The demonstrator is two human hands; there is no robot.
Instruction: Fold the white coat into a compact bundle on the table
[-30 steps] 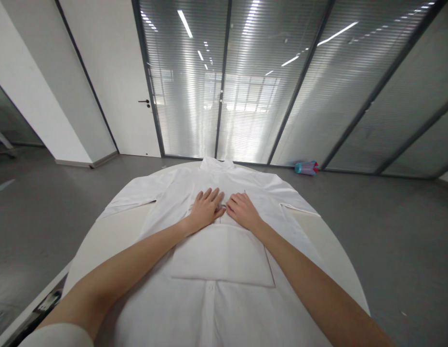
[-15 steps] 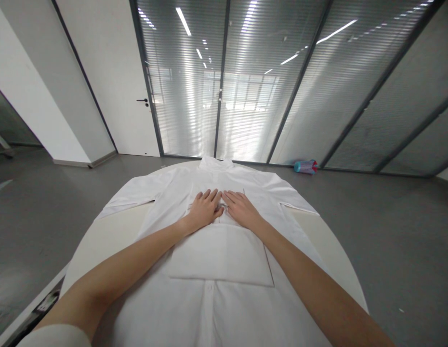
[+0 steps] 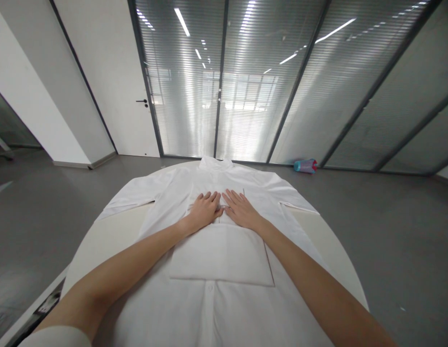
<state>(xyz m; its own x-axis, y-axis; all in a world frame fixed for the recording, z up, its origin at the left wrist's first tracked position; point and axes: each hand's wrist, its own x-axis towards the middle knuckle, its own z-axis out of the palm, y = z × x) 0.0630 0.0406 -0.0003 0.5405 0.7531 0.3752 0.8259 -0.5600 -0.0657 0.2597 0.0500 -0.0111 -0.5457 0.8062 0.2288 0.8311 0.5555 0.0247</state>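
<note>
A white long-bodied shirt (image 3: 162,303) lies spread out, collar at the far end, its button strip running down the middle. On top of it rests a flat white rectangular piece (image 3: 220,255) with thin reddish-brown edges; its exact kind I cannot make out. My left hand (image 3: 205,208) lies palm down near the upper part of this piece, fingers stretched forward. Close beside it, my right hand (image 3: 242,210) is flat too, its fingers a little spread. Between the two thumbs some small creases show. What lies beneath the palms is hidden.
The shirt covers much of a round pale table (image 3: 83,260). Beyond stands a glass partition (image 3: 253,130) with blinds, and a white door (image 3: 112,82) to its left. A blue and red patterned object (image 3: 305,166) lies on the grey floor by the glass.
My right hand's fingers have spread slightly and now lie a bit farther from the left fingertips. My left hand, the shirt and the white piece stay nearly as they were.
</note>
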